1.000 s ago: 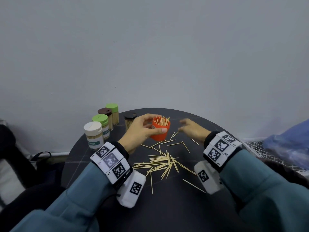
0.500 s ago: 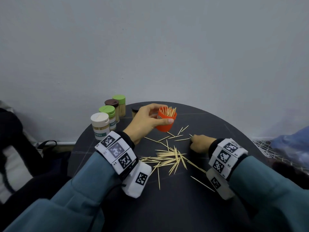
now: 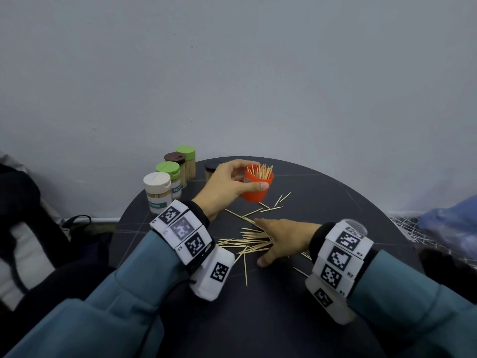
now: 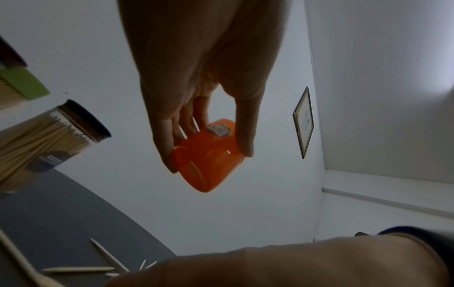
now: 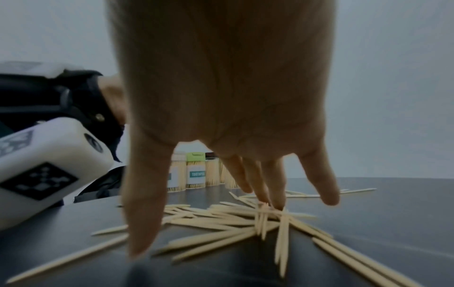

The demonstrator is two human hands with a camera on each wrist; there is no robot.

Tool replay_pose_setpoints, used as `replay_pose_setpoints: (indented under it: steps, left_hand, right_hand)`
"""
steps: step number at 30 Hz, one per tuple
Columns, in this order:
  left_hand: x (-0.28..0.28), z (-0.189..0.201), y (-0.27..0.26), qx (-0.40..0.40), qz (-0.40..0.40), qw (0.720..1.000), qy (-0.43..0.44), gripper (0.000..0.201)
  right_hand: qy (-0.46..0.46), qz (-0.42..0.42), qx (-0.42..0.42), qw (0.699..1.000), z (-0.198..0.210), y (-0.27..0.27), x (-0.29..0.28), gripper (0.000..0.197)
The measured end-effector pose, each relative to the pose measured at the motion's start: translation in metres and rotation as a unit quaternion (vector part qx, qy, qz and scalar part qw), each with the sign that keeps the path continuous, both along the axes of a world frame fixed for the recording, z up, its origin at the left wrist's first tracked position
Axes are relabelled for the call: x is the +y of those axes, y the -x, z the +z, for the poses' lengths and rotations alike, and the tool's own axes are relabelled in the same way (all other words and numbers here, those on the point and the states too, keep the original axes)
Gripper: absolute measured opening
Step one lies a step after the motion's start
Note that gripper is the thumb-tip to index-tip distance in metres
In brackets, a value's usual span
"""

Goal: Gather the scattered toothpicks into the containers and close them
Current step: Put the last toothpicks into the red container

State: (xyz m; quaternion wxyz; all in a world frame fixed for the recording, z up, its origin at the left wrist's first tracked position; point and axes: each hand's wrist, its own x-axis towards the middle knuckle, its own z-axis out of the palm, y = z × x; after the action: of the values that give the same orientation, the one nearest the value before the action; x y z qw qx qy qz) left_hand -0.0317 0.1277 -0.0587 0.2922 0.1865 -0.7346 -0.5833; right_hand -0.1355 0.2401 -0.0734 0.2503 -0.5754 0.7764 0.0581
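Left hand [image 3: 227,186]: fingers and thumb curled round the orange container [image 3: 256,187], thumb across its near wall, fingers behind. The container is held clear of the table, uncapped and tilted a little, with toothpick tips standing out of its mouth. In the left wrist view its base hangs above the tabletop with the wall behind it.

Right hand [image 3: 282,237]: fingers spread and nearly straight, palm down, fingertips [image 5: 277,203] pressing on the pile of loose toothpicks [image 3: 247,241]; the thumb tip touches the table at the near edge of the pile. It grasps nothing that can be seen.

The pile lies on the round black table [image 3: 258,319] between the two wrists, below and nearer than the orange container. A few stray toothpicks [image 3: 280,201] lie just beside the container's base.

Four capped containers [image 3: 169,180], white, green, brown and green, stand in a cluster at the table's far left edge. A dark-lidded container [image 4: 49,139] full of toothpicks stands behind the left hand.
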Motion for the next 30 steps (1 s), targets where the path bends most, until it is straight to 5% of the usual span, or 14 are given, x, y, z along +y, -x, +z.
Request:
replay_pose_setpoints:
  steps: [5, 30]
  left_hand:
    - [0.000, 0.000, -0.001, 0.002, 0.003, 1.000, -0.002, 0.051]
    - [-0.002, -0.003, 0.001, -0.006, 0.008, 1.000, -0.007, 0.055]
  right_hand:
    - [-0.022, 0.051, 0.054, 0.997, 0.005, -0.003, -0.005, 0.100]
    - [0.009, 0.126, 0.219, 0.968, -0.008, -0.015, -0.032, 0.040]
